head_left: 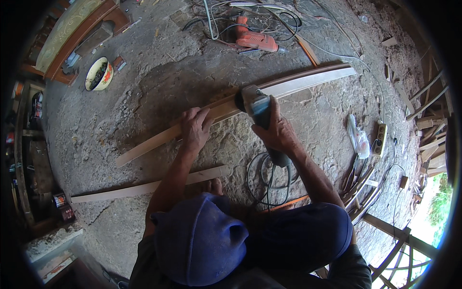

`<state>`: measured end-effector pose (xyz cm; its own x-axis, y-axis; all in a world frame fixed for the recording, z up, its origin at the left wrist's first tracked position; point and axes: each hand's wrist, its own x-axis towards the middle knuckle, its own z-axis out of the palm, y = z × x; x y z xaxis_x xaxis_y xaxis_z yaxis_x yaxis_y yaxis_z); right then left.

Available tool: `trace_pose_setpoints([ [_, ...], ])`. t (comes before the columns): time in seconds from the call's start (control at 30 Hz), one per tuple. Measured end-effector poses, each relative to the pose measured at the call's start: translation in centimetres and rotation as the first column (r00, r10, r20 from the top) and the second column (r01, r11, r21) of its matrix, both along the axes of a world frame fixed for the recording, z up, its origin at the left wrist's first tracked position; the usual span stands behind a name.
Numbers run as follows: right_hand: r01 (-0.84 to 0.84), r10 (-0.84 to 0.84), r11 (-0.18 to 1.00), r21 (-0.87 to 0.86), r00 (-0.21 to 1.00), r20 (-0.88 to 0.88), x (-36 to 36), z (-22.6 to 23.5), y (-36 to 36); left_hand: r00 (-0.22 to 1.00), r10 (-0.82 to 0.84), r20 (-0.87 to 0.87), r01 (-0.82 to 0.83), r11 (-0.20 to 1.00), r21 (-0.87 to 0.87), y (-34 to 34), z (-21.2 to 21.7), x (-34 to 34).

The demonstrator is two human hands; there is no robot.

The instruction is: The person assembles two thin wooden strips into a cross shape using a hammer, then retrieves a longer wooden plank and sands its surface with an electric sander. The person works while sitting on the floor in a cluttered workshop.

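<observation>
My right hand (pixel 278 130) is wrapped round the teal body of an angle grinder (pixel 260 107), whose disc end rests against a long wooden strip (pixel 154 143). The strip lies slanted on the rough floor, from the lower left to the upper right. Left of the grinder, my left hand (pixel 195 127) grips the strip, fingers over its far edge. The strip's right part (pixel 313 84) looks pale in the light. The grinder's disc is mostly hidden. Nearer to me, a second wooden strip (pixel 144 189) lies beside my bare foot (pixel 211 186).
A red power drill (pixel 257 40) lies among tangled cables at the far side. An enamel bowl (pixel 99 73) with dark contents stands at the left. A power strip (pixel 380 139), a plastic bag (pixel 358 137) and wood pieces are on the right. Cable loops (pixel 269 180) lie near my right knee.
</observation>
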<state>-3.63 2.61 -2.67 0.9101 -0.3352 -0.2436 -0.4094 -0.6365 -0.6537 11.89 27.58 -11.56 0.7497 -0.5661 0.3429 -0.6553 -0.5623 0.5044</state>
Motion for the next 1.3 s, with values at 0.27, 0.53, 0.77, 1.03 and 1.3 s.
trace_pose_setpoints([
  [0.27, -0.052, 0.054, 0.998, -0.024, 0.995, 0.085, -0.2, -1.2, 1.1, 1.0, -0.001, -0.005, 0.001, 1.0, 0.003, 0.0, 0.0, -0.1],
  [0.53, 0.22, -0.221, 0.975, 0.029, 0.96, 0.173, -2.3, -3.2, -10.0, 1.0, -0.016, 0.014, 0.015, 1.0, 0.022, 0.2, -0.4, 0.6],
  [0.77, 0.353, -0.346, 0.923, -0.152, 0.936, 0.072, -2.8, -2.0, -13.9, 0.998, -0.039, 0.041, 0.039, 0.999, 0.002, 0.2, -0.4, 0.5],
  [1.03, -0.013, 0.011, 1.0, 0.015, 0.987, 0.159, -1.5, -1.5, -1.9, 0.999, -0.02, 0.027, 0.018, 0.998, 0.059, 0.2, -0.1, 0.3],
  [1.3, 0.286, -0.28, 0.955, -0.071, 0.956, 0.09, -3.0, -0.8, -10.4, 0.999, -0.036, 0.013, 0.035, 0.998, 0.047, 0.7, -1.1, 0.8],
])
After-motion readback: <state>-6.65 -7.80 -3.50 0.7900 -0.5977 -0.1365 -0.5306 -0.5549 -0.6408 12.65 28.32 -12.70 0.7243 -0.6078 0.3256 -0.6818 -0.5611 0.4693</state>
